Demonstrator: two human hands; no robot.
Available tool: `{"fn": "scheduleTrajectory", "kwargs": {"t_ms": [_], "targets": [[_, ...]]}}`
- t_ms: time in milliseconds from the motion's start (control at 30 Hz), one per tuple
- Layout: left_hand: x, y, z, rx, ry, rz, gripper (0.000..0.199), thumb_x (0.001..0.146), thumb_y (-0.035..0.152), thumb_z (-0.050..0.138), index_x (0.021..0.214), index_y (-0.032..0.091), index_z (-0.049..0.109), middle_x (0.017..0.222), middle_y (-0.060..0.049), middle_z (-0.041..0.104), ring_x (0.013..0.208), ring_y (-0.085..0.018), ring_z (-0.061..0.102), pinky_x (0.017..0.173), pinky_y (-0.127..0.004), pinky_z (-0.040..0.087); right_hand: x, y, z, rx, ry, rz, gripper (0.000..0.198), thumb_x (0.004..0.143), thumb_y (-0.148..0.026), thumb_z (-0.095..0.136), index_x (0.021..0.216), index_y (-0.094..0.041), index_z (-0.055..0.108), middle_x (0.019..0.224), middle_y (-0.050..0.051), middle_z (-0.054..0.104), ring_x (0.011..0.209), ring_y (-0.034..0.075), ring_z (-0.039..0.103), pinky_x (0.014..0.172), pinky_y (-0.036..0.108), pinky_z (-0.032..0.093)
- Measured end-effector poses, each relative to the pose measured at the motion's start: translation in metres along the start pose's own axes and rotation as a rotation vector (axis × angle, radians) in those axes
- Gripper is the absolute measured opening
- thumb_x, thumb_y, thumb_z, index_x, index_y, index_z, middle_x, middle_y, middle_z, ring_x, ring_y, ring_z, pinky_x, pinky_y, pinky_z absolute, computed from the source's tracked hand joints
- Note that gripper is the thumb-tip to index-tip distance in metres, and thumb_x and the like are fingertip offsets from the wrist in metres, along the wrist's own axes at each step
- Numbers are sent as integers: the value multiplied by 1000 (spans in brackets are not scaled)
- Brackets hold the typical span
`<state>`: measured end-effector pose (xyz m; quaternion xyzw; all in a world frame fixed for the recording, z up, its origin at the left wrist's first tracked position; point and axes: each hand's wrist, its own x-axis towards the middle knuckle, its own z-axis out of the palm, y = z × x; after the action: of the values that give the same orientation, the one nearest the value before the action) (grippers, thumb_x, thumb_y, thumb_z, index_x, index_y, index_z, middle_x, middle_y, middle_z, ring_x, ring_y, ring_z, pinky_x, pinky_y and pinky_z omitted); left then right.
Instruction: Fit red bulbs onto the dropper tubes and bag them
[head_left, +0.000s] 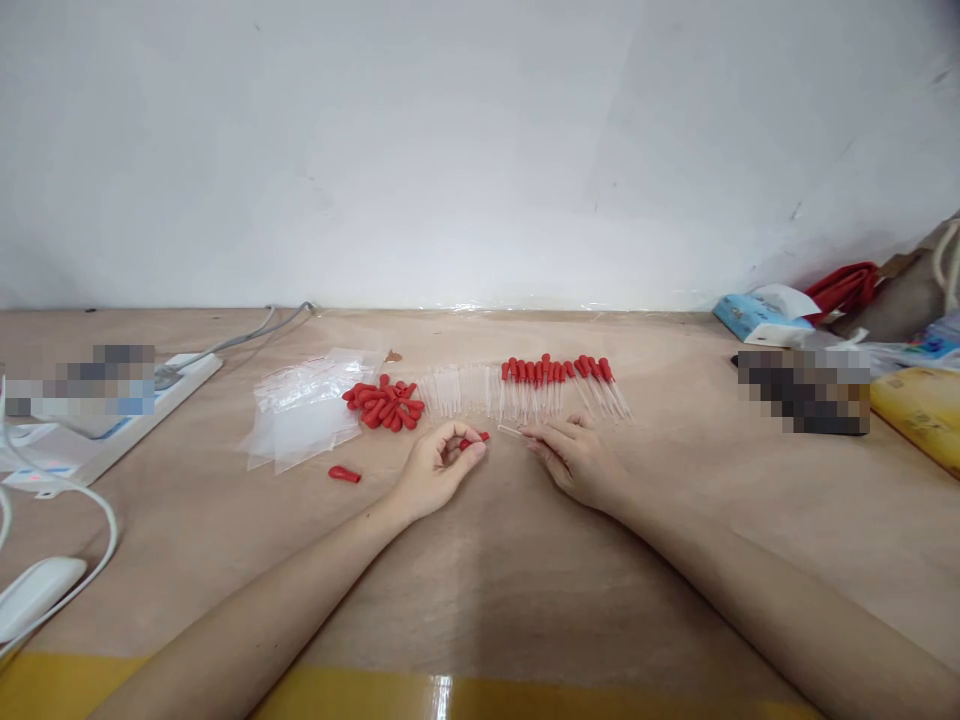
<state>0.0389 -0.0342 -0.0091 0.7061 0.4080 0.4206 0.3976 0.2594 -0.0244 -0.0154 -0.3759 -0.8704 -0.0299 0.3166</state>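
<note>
My left hand [444, 466] pinches a red rubber dropper bulb [475, 440] between thumb and fingers, its open end turned right. Facing it, my right hand [576, 460] is closed on a clear dropper tube [511, 431], whose wide end points left toward the bulb. A small gap separates the two pieces. Behind my hands lies a row of bare clear tubes [457, 388]. To its right rest several droppers with red bulbs fitted [534, 375]. A heap of loose red bulbs [384, 402] sits left of the tubes, and a single red bulb [345, 474] lies nearer me.
Clear zip bags [311, 410] overlap left of the bulb heap. A white power strip [142, 415] with cables and a white plug-like object [41, 595] occupy the left side. At right are a blue tissue pack [761, 315], a dark blurred object [802, 395] and a yellow packet [919, 410].
</note>
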Motion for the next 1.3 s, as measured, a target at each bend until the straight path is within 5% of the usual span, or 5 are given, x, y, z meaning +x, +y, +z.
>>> {"fn": "scheduleTrajectory", "kwargs": {"t_ms": [333, 733, 1300], "targets": [[2, -12, -2, -224, -64, -38, 21, 80, 26, 55, 97, 17, 46, 91, -4, 57, 89, -15, 59, 83, -33, 45, 2, -7, 0, 26, -42, -24, 21, 88, -22, 40, 97, -17, 58, 88, 5, 67, 77, 14, 59, 75, 30, 31], [2, -4, -5, 152, -49, 15, 19, 79, 26, 56, 93, 17, 65, 92, -5, 65, 86, -17, 59, 79, -30, 45, 5, -10, -1, 114, -94, -62, 23, 88, -21, 38, 95, -18, 60, 80, 5, 65, 72, 13, 56, 70, 29, 28], [-3, 5, -3, 379, -186, 145, 16, 85, 23, 48, 91, 17, 62, 82, -3, 60, 75, -13, 55, 68, -24, 44, 8, -16, 6, 90, -129, -43, 22, 86, -19, 38, 82, -17, 60, 66, 1, 59, 59, 11, 46, 64, 28, 21]]}}
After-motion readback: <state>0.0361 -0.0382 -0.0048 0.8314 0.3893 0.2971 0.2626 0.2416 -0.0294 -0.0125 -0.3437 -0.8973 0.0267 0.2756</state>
